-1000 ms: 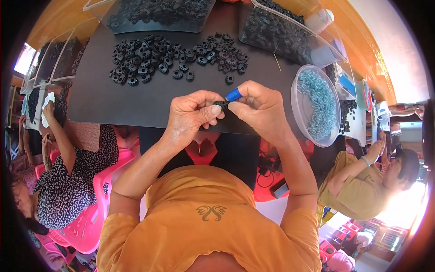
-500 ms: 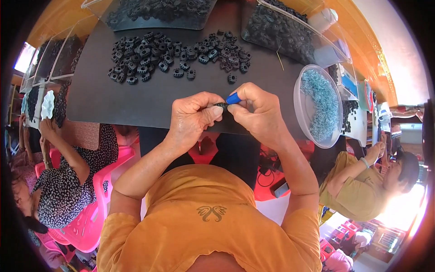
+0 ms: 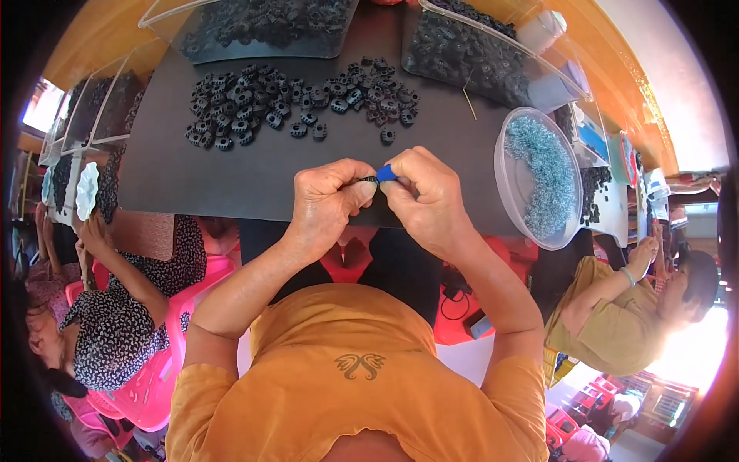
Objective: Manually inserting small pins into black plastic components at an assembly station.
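Note:
Over the near edge of the table both my hands meet. My left hand (image 3: pixel 327 199) is closed, pinching a small black hair claw clip (image 3: pixel 369 179) between thumb and forefinger. My right hand (image 3: pixel 425 202) is closed at the clip's right end, its index finger wearing a blue finger cover (image 3: pixel 386 173) that presses against the clip. Most of the clip is hidden by my fingers. Beyond my hands lies a loose pile of black clip pieces (image 3: pixel 239 104). To the right, a round clear tub (image 3: pixel 504 173) holds many tiny bluish, spring-like pieces (image 3: pixel 546 177).
Clear bins of black pieces stand at the far side, one left (image 3: pixel 265 35) and one right (image 3: pixel 469 61). A thin yellow stick (image 3: pixel 469 102) lies by the right bin. People sit on both sides, one on a pink chair (image 3: pixel 146 393) at left.
My right hand has turned; its blue-covered finger has moved down and left against the clip, and its thumb has drawn back. My left hand keeps its pinch. The view has shifted slightly.

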The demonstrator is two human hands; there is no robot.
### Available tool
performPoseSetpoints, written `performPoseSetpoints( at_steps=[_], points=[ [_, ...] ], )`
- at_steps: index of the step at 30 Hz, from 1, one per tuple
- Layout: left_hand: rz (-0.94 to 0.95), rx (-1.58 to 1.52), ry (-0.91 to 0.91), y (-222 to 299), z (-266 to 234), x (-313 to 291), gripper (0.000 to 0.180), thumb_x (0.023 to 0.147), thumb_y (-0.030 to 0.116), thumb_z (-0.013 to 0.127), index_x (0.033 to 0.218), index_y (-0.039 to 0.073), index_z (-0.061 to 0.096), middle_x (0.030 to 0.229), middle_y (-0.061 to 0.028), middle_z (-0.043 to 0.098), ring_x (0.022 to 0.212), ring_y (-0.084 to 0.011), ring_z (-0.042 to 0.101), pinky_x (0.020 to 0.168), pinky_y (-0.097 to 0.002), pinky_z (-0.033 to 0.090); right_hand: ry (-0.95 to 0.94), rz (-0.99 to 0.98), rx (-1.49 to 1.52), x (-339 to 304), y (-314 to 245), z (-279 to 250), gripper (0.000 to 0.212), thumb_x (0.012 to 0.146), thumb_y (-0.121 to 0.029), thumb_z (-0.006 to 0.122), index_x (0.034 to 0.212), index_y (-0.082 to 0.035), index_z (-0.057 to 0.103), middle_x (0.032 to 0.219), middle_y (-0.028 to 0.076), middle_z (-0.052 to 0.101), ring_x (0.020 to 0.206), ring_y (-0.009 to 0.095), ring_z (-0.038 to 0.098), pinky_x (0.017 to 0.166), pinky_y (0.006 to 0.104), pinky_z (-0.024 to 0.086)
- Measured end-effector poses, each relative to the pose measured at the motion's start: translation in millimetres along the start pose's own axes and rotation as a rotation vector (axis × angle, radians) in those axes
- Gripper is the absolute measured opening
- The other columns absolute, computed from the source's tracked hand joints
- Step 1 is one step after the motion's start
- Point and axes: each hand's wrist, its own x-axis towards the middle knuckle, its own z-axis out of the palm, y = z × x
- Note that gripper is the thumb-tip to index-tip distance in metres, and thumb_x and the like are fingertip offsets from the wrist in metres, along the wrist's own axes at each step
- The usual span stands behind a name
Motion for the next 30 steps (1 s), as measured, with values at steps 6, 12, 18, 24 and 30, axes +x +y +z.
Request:
performPoseSetpoints(
  at_steps=[6, 12, 18, 24, 30],
  points=[
    [0.012, -0.038, -0.095, 0, -4, 0, 0.017, 0.084, 0.013, 0.067, 0.094, -0.001, 0.065, 0.070, 0.0004, 0.061, 0.055, -0.0023, 0.047, 0.048, -0.0154, 0.036, -0.002, 0.413, 0.709, -7, -1, -1, 0.010, 0.079, 0.003, 0.062, 0.081, -0.001, 0.054, 0.069, -0.002, 0.055, 0.061, 0.002, 0.048, 0.051, 0.0219, 0.040],
    [0.056, 0.126, -0.033, -7, -2, 1, 0.013, 0.084, 0.010, 0.066, 0.093, 0.000, 0.065, 0.071, 0.0008, 0.060, 0.057, -0.0026, 0.047, 0.050, -0.0159, 0.038, 0.050, 0.390, 0.437, -15, 10, 12, 0.007, 0.080, 0.005, 0.059, 0.081, 0.000, 0.055, 0.068, -0.002, 0.052, 0.060, 0.003, 0.044, 0.051, 0.0212, 0.038],
    [-0.046, 0.271, -0.122, 13, -2, 9, 0.010, 0.083, 0.006, 0.062, 0.088, -0.002, 0.065, 0.072, 0.0013, 0.059, 0.063, -0.0045, 0.050, 0.057, -0.0191, 0.042, 0.084, 0.345, 0.519, -23, 18, 12, 0.007, 0.083, 0.001, 0.060, 0.089, 0.001, 0.056, 0.072, 0.000, 0.056, 0.064, 0.003, 0.046, 0.055, 0.0210, 0.041],
    [0.471, 1.100, -0.254, 47, -18, 41, 0.010, 0.072, 0.009, 0.060, 0.079, 0.003, 0.064, 0.072, -0.0140, 0.060, 0.071, -0.0305, 0.061, 0.064, -0.0392, 0.048, 0.218, 0.356, 0.598, -24, 27, 0, 0.014, 0.085, -0.002, 0.060, 0.099, 0.001, 0.059, 0.084, 0.004, 0.066, 0.069, 0.004, 0.054, 0.061, 0.0197, 0.044],
    [0.778, 1.471, -0.421, 28, -6, 38, 0.009, 0.066, 0.009, 0.061, 0.069, 0.006, 0.053, 0.068, -0.0088, 0.050, 0.066, -0.0273, 0.055, 0.054, -0.0380, 0.046, 0.189, 0.368, 0.675, -28, 32, -5, 0.013, 0.087, -0.005, 0.057, 0.098, -0.001, 0.061, 0.084, 0.007, 0.067, 0.070, 0.007, 0.057, 0.060, 0.0197, 0.045]
  ],
)
